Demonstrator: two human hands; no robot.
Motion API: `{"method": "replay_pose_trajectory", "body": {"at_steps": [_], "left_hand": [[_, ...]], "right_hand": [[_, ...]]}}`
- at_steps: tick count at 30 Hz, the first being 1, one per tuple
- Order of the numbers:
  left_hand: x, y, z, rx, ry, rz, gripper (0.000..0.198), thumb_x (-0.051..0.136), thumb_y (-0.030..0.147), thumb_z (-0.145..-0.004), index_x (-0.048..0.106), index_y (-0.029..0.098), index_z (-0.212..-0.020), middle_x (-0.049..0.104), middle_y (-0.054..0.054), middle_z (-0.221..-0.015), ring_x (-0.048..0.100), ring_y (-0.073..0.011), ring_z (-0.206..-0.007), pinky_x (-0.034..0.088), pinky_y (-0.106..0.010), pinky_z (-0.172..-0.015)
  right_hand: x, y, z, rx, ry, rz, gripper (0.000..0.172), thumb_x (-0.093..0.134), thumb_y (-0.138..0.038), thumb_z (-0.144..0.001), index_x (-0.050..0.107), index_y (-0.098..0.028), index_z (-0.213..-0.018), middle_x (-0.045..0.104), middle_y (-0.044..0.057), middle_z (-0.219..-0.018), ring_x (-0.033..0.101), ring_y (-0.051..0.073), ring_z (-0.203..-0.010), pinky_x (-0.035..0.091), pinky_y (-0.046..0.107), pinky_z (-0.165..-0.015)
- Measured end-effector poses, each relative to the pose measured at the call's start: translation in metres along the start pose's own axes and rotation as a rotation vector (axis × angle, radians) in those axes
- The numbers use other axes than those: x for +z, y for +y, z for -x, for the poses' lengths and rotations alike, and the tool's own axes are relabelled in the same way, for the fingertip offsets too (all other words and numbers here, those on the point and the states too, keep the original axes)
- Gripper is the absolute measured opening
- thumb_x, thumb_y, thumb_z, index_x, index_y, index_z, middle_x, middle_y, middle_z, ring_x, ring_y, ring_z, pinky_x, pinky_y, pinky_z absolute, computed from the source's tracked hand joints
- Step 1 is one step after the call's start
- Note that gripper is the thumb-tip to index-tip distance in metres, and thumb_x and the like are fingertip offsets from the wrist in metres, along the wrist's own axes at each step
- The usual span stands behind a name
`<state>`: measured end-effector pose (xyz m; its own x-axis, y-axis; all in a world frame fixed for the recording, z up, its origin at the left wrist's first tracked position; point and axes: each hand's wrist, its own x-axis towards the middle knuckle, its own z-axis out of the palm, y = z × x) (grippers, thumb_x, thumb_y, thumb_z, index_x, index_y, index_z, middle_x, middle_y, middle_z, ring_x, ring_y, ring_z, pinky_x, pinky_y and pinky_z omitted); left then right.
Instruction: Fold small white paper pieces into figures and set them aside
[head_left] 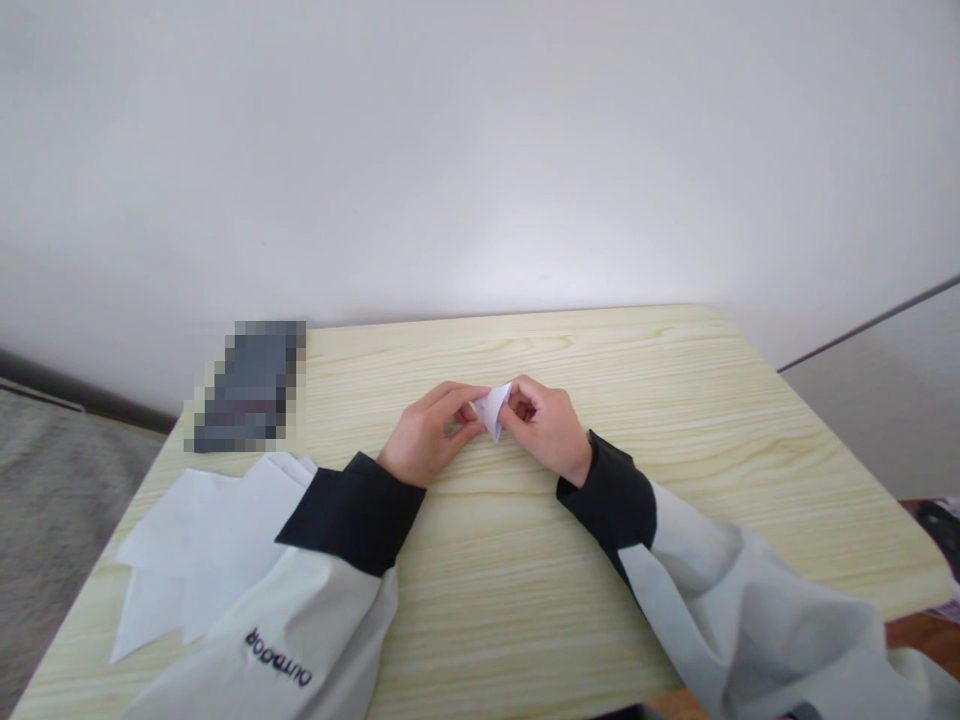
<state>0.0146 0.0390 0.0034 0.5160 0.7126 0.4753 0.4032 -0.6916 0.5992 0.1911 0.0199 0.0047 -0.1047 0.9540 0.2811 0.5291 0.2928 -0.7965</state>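
A small piece of folded white paper (493,410) is held up between my two hands, just above the wooden table. My left hand (431,432) pinches its left edge between thumb and fingers. On the other side, my right hand (549,425) grips the right edge, with the fingers curled in behind. The paper comes to a point at the bottom and looks folded into a triangular shape. My fingertips hide parts of its edges.
Several loose sheets of white paper (217,530) lie overlapping at the table's left, partly under my left sleeve. Behind them is a dark, blurred-out flat object (251,385). The pale wood-grain table (480,600) meets a white wall (480,150) at its back edge.
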Motion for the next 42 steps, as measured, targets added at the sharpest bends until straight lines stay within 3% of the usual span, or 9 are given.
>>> {"method": "replay_pose_trajectory", "body": {"at_steps": [9, 15, 19, 23, 26, 29, 33, 42], "left_hand": [[-0.002, 0.000, 0.004, 0.073, 0.007, -0.123, 0.021, 0.058, 0.026, -0.083, 0.061, 0.015, -0.101, 0.066, -0.004, -0.080, 0.061, -0.0110, -0.068, 0.050, -0.021, -0.064], [-0.003, 0.003, 0.003, 0.072, 0.067, -0.158, 0.021, 0.059, 0.030, -0.082, 0.065, 0.016, -0.098, 0.068, -0.004, -0.077, 0.062, -0.0112, -0.065, 0.049, -0.020, -0.060], [-0.002, 0.008, 0.002, -0.100, 0.088, -0.033, 0.021, 0.061, 0.032, -0.079, 0.068, 0.015, -0.091, 0.069, -0.003, -0.074, 0.062, -0.0120, -0.062, 0.051, -0.022, -0.061], [0.000, 0.011, -0.001, -0.465, 0.059, 0.420, 0.033, 0.061, 0.040, -0.078, 0.067, 0.011, -0.094, 0.070, -0.006, -0.076, 0.066, -0.0158, -0.064, 0.056, -0.028, -0.063], [-0.002, 0.012, -0.003, -0.634, -0.040, 0.758, 0.044, 0.060, 0.048, -0.077, 0.066, 0.009, -0.097, 0.071, -0.010, -0.083, 0.068, -0.0210, -0.076, 0.058, -0.033, -0.067], [-0.004, 0.011, -0.004, -0.682, -0.143, 0.955, 0.049, 0.057, 0.054, -0.078, 0.067, 0.009, -0.094, 0.071, -0.013, -0.087, 0.068, -0.0232, -0.081, 0.058, -0.038, -0.073], [-0.004, 0.013, -0.004, -0.668, -0.195, 0.979, 0.044, 0.059, 0.054, -0.076, 0.070, 0.012, -0.084, 0.072, -0.009, -0.086, 0.067, -0.0222, -0.082, 0.055, -0.041, -0.083], [-0.002, 0.015, -0.005, -0.720, -0.108, 0.930, 0.032, 0.066, 0.043, -0.071, 0.070, 0.012, -0.077, 0.071, -0.006, -0.080, 0.066, -0.0206, -0.079, 0.058, -0.038, -0.075]], "right_hand": [[0.001, 0.000, 0.000, -0.003, -0.069, 0.082, 0.018, 0.057, -0.027, -0.072, 0.047, -0.019, -0.060, 0.049, -0.005, -0.052, 0.043, 0.007, -0.047, 0.031, 0.019, -0.047], [0.001, 0.003, 0.001, -0.013, -0.059, -0.162, 0.012, 0.057, -0.029, -0.075, 0.052, -0.019, -0.078, 0.051, -0.006, -0.056, 0.046, 0.007, -0.048, 0.035, 0.018, -0.046], [0.000, 0.002, 0.003, -0.090, -0.056, -0.274, 0.012, 0.055, -0.028, -0.078, 0.050, -0.019, -0.084, 0.052, -0.005, -0.057, 0.047, 0.007, -0.046, 0.036, 0.018, -0.045], [-0.002, -0.001, 0.006, -0.176, 0.059, -0.189, 0.010, 0.056, -0.027, -0.079, 0.052, -0.019, -0.083, 0.050, -0.006, -0.054, 0.045, 0.006, -0.044, 0.036, 0.018, -0.044], [-0.001, -0.003, 0.008, -0.256, 0.132, -0.060, 0.008, 0.055, -0.027, -0.079, 0.055, -0.020, -0.082, 0.049, -0.007, -0.050, 0.042, 0.005, -0.042, 0.036, 0.017, -0.045], [0.000, -0.002, 0.008, -0.345, 0.170, 0.070, 0.006, 0.055, -0.026, -0.080, 0.058, -0.020, -0.081, 0.050, -0.008, -0.048, 0.042, 0.005, -0.041, 0.036, 0.017, -0.046], [0.001, 0.000, 0.007, -0.472, 0.170, 0.160, 0.004, 0.055, -0.022, -0.079, 0.058, -0.021, -0.081, 0.053, -0.006, -0.050, 0.048, 0.007, -0.044, 0.038, 0.018, -0.051], [0.000, 0.000, 0.007, -0.441, 0.115, 0.152, 0.007, 0.055, -0.019, -0.076, 0.058, -0.021, -0.081, 0.055, -0.006, -0.053, 0.051, 0.008, -0.047, 0.041, 0.020, -0.054]]}}
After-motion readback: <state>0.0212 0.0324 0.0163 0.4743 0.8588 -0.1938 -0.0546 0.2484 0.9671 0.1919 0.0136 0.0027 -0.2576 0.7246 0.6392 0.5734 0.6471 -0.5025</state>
